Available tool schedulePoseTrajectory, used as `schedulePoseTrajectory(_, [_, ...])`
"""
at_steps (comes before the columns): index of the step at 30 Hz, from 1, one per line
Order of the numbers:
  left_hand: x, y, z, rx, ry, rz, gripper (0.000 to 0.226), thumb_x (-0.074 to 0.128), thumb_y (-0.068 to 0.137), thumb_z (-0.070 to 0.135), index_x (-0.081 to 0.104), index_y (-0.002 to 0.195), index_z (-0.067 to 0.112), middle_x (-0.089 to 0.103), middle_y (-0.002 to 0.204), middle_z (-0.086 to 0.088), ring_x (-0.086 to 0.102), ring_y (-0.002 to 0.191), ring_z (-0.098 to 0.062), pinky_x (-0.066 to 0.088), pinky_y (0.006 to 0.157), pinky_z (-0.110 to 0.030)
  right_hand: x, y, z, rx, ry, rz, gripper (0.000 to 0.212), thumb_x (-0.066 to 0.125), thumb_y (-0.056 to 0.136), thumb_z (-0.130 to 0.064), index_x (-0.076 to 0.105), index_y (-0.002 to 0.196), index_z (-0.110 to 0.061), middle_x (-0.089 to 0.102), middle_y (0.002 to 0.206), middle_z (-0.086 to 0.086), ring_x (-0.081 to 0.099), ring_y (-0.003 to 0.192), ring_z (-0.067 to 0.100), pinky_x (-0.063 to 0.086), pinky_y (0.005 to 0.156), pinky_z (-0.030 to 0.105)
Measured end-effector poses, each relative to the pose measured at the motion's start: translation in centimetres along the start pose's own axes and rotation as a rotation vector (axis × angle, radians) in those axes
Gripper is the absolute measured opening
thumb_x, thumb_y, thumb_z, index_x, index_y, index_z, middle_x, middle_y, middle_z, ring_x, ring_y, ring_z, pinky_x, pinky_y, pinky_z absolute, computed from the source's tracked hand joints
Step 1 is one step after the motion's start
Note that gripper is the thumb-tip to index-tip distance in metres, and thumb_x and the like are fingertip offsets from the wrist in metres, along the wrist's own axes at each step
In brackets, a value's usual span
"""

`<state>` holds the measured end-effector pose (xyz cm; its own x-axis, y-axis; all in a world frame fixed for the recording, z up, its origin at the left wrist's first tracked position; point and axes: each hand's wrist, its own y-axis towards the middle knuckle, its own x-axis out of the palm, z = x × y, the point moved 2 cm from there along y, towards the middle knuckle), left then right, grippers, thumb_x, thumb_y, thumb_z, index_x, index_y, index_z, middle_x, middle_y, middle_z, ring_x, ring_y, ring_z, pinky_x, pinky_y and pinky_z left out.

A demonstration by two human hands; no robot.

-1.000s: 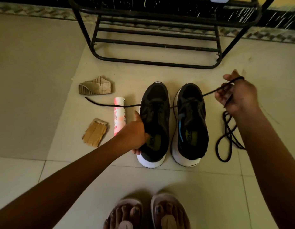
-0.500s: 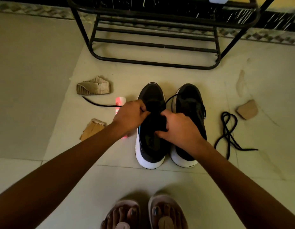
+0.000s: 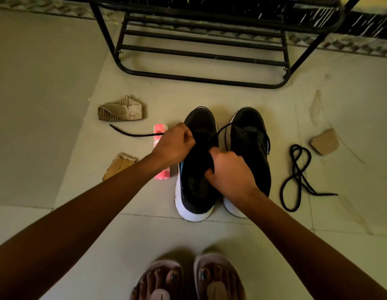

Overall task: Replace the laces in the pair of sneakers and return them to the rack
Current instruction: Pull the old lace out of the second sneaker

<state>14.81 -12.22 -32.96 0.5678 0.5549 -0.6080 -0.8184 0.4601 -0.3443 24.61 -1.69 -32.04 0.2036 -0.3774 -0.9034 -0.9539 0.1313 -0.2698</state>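
On the tiled floor (image 3: pixel 58 105), in front of the black rack (image 3: pixel 201 78): both sneakers stand side by side, soles down, toes twd the rack, heels twd the person.

Left sneaker (image 3: pixel 194 187) is the one being handled. Right sneaker (image 3: pixel 251 135) sits just beside it.

Left hand (image 3: pixel 173 146) is over the left sneaker's eyelet area. Fingers are curled tight, closed round the lace (image 3: pixel 132 133); the exact pinch pt is hidden under the knuckles. One lace tail exits the fist to the left, crosses the pink can (image 3: pixel 159 135) and ends on the floor below a cardboard scrap. The other run arcs right from betw the hands, up over the right sneaker's inner edge.

Right hand (image 3: pixel 229 169) is on the left sneaker's tongue. Fingers are curled over the top, thumb on the near side, gripping it.

Pink can lies flat just left of the left sneaker, mid part hidden by the left wrist.

Spare lace (image 3: pixel 296 176) lies in loose loops on the floor, right of the right sneaker and apart from it.

Cardboard scraps x3: far left (image 3: pixel 121 109), near left (image 3: pixel 119 164) and far right (image 3: pixel 324 141).

Sandalled feet (image 3: pixel 216 276) are at the bottom edge.
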Motion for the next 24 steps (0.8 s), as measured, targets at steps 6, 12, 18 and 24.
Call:
schedulePoseTrajectory(6, [0.0,-0.2,-0.2,-0.136,-0.404,-0.001,0.018,0.046,0.092,0.003,0.037,0.105,0.012,0.055,0.086,-0.010,0.054,0.078,-0.016,0.044,0.068,-0.023,0.0,-0.1,-0.2,0.021,-0.029,-0.020,0.022,0.052,0.093,-0.023,0.053,0.110,-0.010,0.061,0.096,0.009,0.063,0.086,0.028,0.054,0.076,0.034])
schedulePoseTrajectory(12, [-0.8,-0.4,0.1,-0.190,-0.799,-0.144,0.012,0.048,0.094,0.004,0.042,0.097,0.014,0.055,0.077,-0.006,0.056,0.067,-0.011,0.048,0.062,-0.016,-0.3,-0.2,0.0,0.068,-0.027,-0.046,0.016,0.050,0.094,-0.021,0.057,0.103,-0.010,0.054,0.084,0.005,0.062,0.083,0.027,0.052,0.071,0.032])
schedulePoseTrajectory(18, [-3.7,-0.2,0.0,0.223,0.459,0.147,0.023,0.058,0.082,0.005,0.047,0.100,0.016,0.057,0.095,-0.007,0.056,0.087,-0.026,0.047,0.068,-0.032,-0.4,-0.1,-0.1,0.101,-0.016,-0.055,0.012,0.050,0.094,-0.020,0.056,0.094,-0.010,0.049,0.078,0.003,0.058,0.074,0.023,0.049,0.066,0.029])
schedulePoseTrajectory(24, [-6.9,0.1,-1.6,0.167,0.558,0.404,0.032,0.061,0.085,0.014,0.048,0.113,0.013,0.056,0.111,-0.012,0.057,0.095,-0.030,0.046,0.069,-0.037,-0.7,-0.1,-0.1,0.118,0.009,-0.062,0.011,0.050,0.093,-0.017,0.058,0.092,-0.009,0.051,0.078,0.004,0.060,0.074,0.025,0.052,0.067,0.032])
